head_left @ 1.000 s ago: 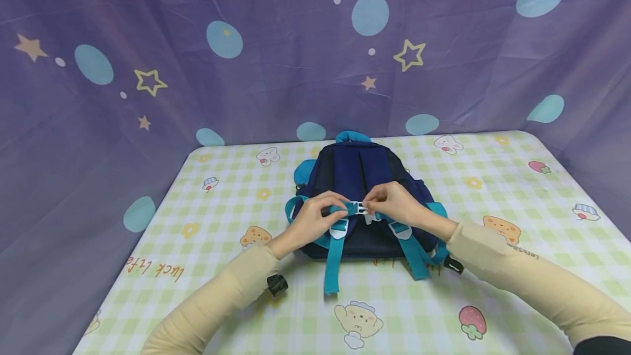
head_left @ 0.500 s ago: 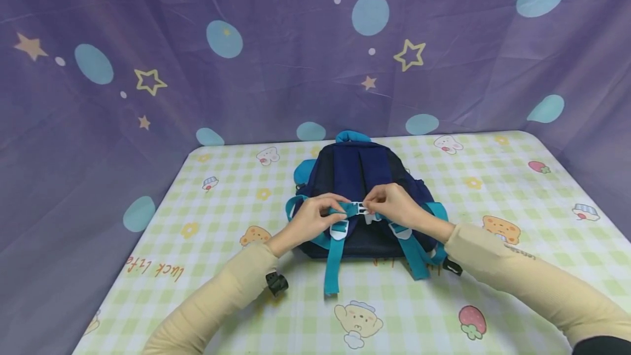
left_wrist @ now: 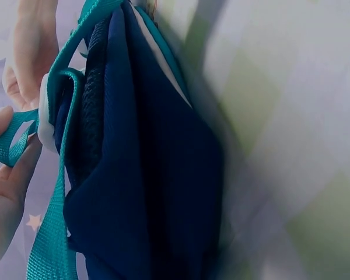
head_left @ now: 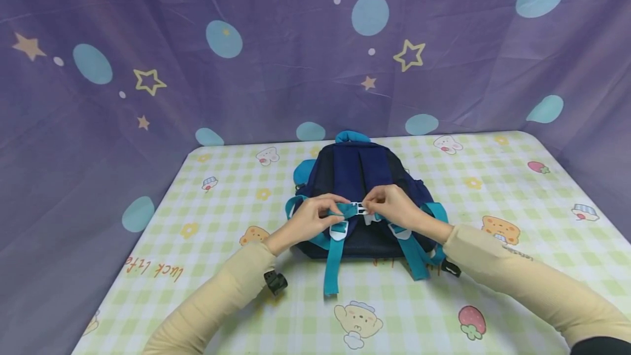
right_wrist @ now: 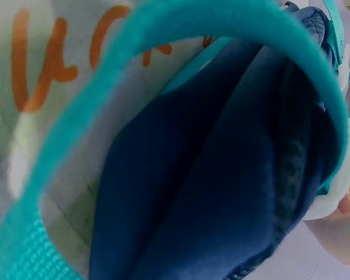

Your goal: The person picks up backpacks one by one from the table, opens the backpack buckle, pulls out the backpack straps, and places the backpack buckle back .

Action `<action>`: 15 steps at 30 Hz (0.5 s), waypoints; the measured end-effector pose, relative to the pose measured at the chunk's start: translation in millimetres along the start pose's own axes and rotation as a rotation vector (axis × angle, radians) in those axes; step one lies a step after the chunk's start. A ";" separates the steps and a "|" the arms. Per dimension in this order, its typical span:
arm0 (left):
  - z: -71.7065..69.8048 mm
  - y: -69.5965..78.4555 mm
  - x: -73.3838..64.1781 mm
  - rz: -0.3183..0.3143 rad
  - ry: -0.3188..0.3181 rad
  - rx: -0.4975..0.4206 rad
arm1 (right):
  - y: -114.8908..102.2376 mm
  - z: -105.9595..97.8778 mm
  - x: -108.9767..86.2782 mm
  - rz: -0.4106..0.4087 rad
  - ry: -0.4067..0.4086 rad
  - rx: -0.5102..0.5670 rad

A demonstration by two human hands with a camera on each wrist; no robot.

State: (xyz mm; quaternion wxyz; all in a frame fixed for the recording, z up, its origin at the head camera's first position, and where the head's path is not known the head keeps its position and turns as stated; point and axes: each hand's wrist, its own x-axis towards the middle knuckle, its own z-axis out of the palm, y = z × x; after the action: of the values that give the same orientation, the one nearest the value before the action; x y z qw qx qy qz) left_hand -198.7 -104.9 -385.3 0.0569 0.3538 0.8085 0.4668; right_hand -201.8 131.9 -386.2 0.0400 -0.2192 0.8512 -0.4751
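A navy backpack (head_left: 348,174) with teal straps lies on the table, its padded back facing up and its teal top handle (head_left: 353,136) at the far end. Over its middle, my left hand (head_left: 311,218) pinches a short teal strap (left_wrist: 11,140) between thumb and fingers. That strap runs to a white plastic buckle (head_left: 360,209), whose right end my right hand (head_left: 398,208) pinches between thumb and fingertips. The right fingers partly hide the buckle. Below the hands are two white strap adjusters, the left adjuster (head_left: 338,229) and the right adjuster (head_left: 400,231).
Two loose teal strap ends, left (head_left: 333,267) and right (head_left: 416,259), trail toward the near side. A round blue piece (head_left: 304,172) sticks out at the bag's left. The table has a green checked cloth (head_left: 236,311); a purple curtain (head_left: 286,70) hangs behind it.
Both hands keep their hold on the strap and buckle. My right hand and forearm have dropped very slightly toward the near side; the backpack stays put.
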 end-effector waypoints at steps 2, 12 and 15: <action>-0.3 0.2 -0.3 0.005 -0.004 0.009 | 0.6 0.6 0.3 0.002 -0.002 0.006; 0.5 -0.4 -0.3 -0.020 0.047 0.008 | 2.5 2.4 -0.4 -0.016 -0.022 -0.006; 0.0 -1.5 0.4 -0.026 0.056 0.019 | 3.9 3.9 -0.7 -0.035 -0.017 -0.020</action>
State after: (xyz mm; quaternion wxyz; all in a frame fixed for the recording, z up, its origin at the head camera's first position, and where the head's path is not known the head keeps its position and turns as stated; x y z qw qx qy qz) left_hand -199.7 -105.2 -386.4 0.0368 0.3304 0.8187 0.4683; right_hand -201.4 130.9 -391.7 0.0368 -0.2384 0.8517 -0.4652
